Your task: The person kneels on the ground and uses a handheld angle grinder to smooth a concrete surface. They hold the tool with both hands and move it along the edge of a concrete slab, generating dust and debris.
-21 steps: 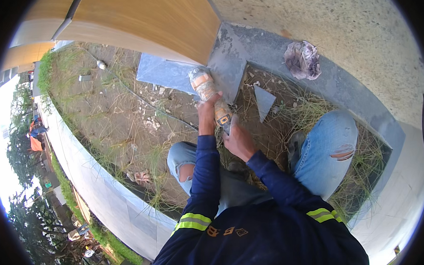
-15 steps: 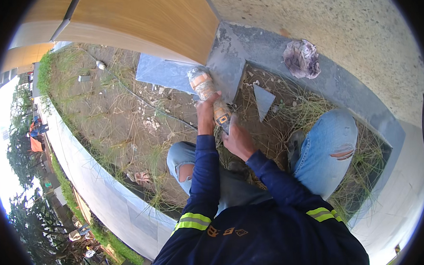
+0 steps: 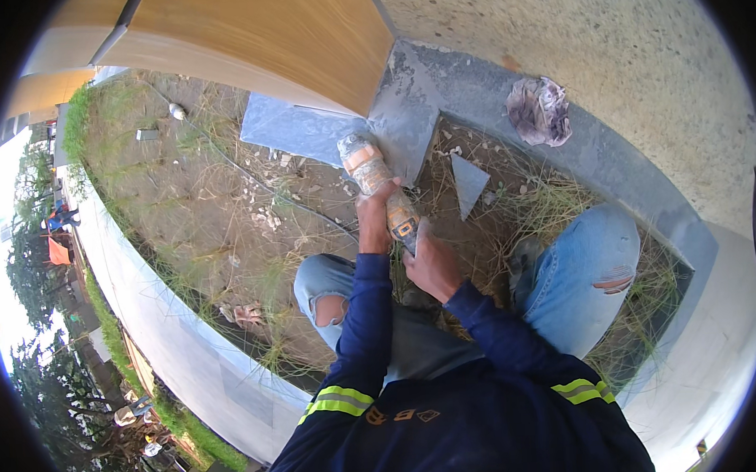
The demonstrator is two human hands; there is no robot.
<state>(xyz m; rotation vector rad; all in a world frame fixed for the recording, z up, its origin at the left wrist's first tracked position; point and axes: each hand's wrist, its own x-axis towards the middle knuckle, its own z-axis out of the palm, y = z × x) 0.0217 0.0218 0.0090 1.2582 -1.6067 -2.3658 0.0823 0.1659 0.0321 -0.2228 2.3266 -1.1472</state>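
Observation:
Both my hands hold a dusty orange-yellow angle grinder (image 3: 364,163), its body partly wrapped in a greyish covering. My left hand (image 3: 375,217) is closed round the middle of the body. Lower down, my right hand (image 3: 435,265) grips the rear end, near the black part. The tool's front end lies over the grey stone slab (image 3: 405,142) at the foot of the wood-look panel (image 3: 277,46). No disc or working edge can be made out from here. A dark cord (image 3: 288,202) runs over the soil toward the far left.
A triangular stone offcut (image 3: 469,184) lies on the soil to the right. A crumpled plastic bag (image 3: 538,112) rests on the grey ledge (image 3: 627,153) beside the rough wall (image 3: 588,24). Dry grass and stone chips surround my bent knees. Other people (image 3: 61,219) are far off left.
Both hands and the angle grinder have shifted slightly toward me and to the right. The grip stays the same.

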